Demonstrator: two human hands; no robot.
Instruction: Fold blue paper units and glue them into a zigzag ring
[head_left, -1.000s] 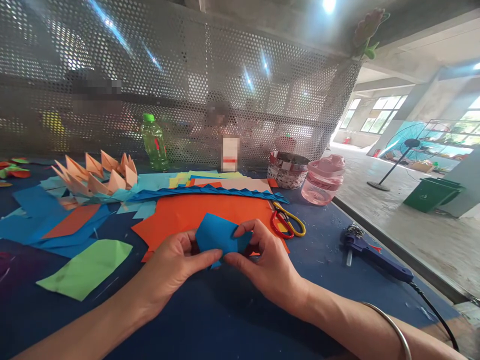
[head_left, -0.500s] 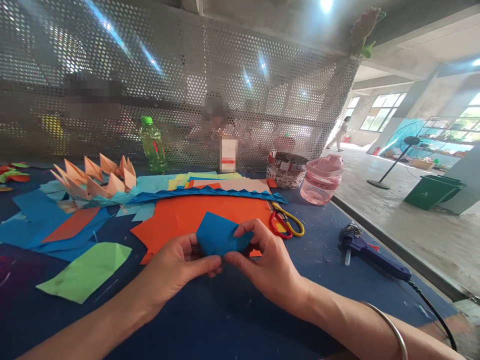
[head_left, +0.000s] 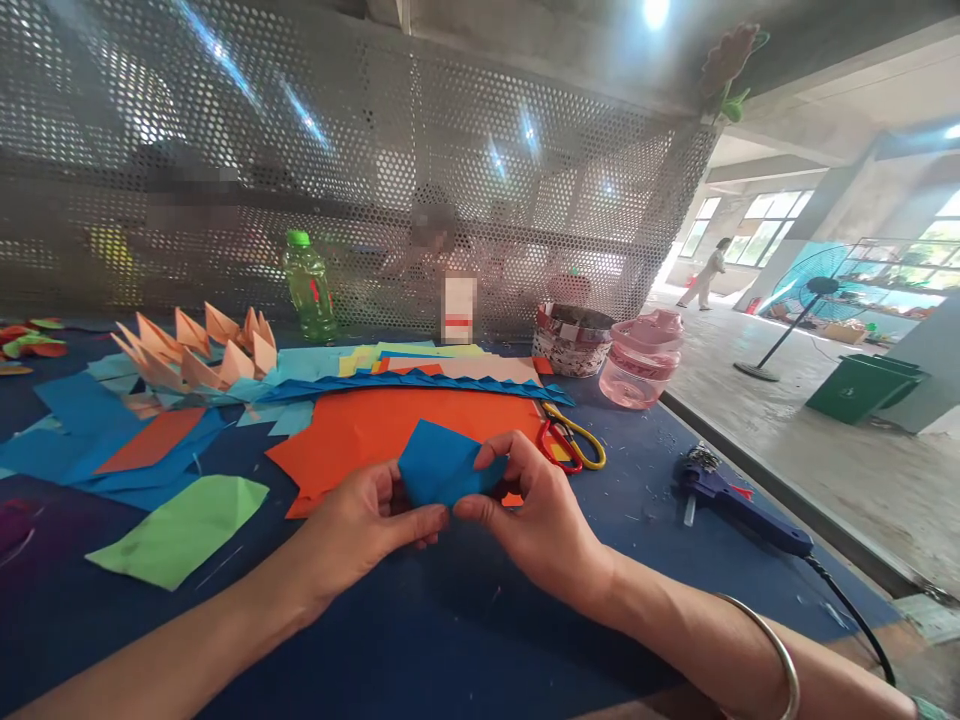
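Note:
A piece of blue paper (head_left: pixel 441 462), with a pointed upper edge, is held between my two hands above the table. My left hand (head_left: pixel 386 515) pinches its lower left side, thumb in front and the other fingers behind. On the right side, my right hand (head_left: pixel 525 500) grips the paper with thumb and index finger, and the two thumbs nearly meet at the lower edge. Behind the paper lie orange sheets (head_left: pixel 337 440). Along their back edge runs a folded blue zigzag paper strip (head_left: pixel 420 382). Scissors (head_left: pixel 574 437) with red and yellow handles rest right of the sheets.
A peach paper crown of points (head_left: pixel 206 350), blue sheets (head_left: pixel 67 450) and a green piece (head_left: pixel 180 530) lie left. A green bottle (head_left: pixel 308 290), a patterned pot (head_left: pixel 571 340) and a pink bottle (head_left: pixel 641 360) stand behind. A glue gun (head_left: pixel 750 510) with a cord lies right.
Both hands keep their grip on the blue paper, and its position has barely shifted. The view has tilted slightly. In the background, a walking person has moved to the right.

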